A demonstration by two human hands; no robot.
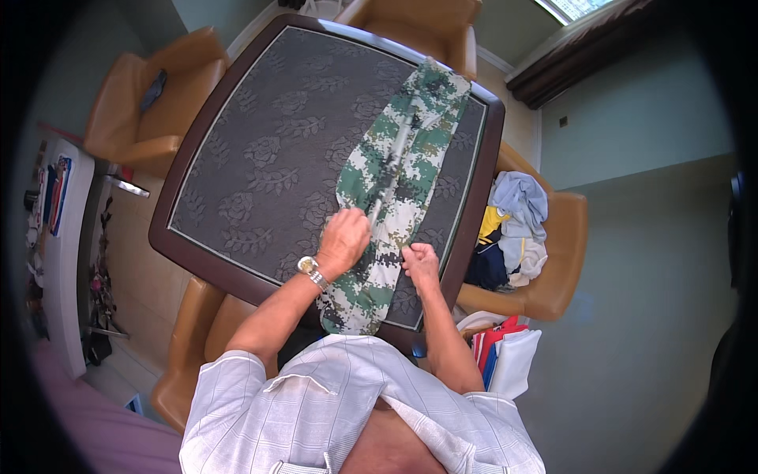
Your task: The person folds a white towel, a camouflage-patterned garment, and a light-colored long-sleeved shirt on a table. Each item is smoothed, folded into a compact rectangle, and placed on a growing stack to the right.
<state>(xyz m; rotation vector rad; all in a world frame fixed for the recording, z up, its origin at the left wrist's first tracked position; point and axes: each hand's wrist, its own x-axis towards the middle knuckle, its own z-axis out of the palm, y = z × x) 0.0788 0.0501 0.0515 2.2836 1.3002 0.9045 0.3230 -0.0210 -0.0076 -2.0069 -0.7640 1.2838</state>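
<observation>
A camouflage-print garment, folded into a long strip, lies along the right part of the dark table. Its lower end hangs at the table edge by my shirt. My left hand, with a metal wristwatch on the wrist, is curled on the garment's left edge; the fingertips are hidden beneath it. On the opposite edge, my right hand pinches the cloth between thumb and fingers.
Tan armchairs surround the table. The right chair holds a heap of clothes. Folded red, blue and white cloths stand near my right arm. At the left is a white shelf unit.
</observation>
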